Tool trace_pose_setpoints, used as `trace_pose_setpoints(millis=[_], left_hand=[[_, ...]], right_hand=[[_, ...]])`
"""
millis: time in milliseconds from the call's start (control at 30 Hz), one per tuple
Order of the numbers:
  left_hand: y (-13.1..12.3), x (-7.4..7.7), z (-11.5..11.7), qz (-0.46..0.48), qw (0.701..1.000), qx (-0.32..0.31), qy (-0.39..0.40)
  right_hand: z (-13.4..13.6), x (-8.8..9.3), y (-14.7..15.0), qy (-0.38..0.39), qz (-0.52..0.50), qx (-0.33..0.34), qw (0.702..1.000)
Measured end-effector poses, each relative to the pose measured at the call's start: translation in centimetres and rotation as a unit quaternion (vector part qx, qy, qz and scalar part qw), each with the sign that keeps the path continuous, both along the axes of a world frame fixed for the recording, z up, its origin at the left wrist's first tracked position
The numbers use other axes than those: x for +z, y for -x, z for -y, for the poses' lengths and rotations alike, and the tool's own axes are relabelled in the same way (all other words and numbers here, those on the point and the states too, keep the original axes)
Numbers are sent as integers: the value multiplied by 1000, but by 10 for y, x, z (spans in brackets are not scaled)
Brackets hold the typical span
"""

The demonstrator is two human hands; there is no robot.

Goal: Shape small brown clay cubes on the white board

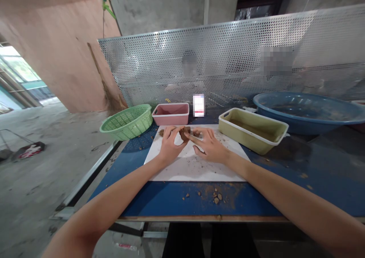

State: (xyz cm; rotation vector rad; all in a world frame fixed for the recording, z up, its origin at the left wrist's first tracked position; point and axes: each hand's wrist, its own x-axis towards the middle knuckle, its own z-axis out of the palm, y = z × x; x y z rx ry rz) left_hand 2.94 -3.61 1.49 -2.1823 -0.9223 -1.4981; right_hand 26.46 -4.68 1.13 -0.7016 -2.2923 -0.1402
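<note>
A brown lump that looks like clay (185,130) stands over the white board (196,171). My left hand (170,143) curves thumb and index finger around its left side, gripping it. From the right, my right hand (210,144) stretches its index finger to touch the lump; thumb and fingers are apart and grip nothing I can see. Another brown piece (161,133) lies on the board beyond my left fingers. More brown material shows behind my right fingers, partly hidden by them. Small dark crumbs dot the board.
Behind the board are a green basket (128,123), a pink bin (171,114) and a blurred white rectangle (199,105). At right stand a yellow-green bin (248,134) and a wide blue basin (302,117). Clods (217,197) lie near the table's front edge. A perforated metal panel (228,60) rises behind.
</note>
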Motion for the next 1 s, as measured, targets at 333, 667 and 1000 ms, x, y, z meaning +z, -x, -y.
trace_pose_setpoints(millis=[333,667,1000], left_hand=[[0,-3,0,-23,1000,-7,-10],[-1,1,3,-58,998,-27,-25],[0,-2,2,-52,999,1,-7]], right_hand=[[-4,-1,-3,-77,42,15,996],[-3,1,-4,-165,99,3,981],[-2,4,-5,-190,84,16,978]])
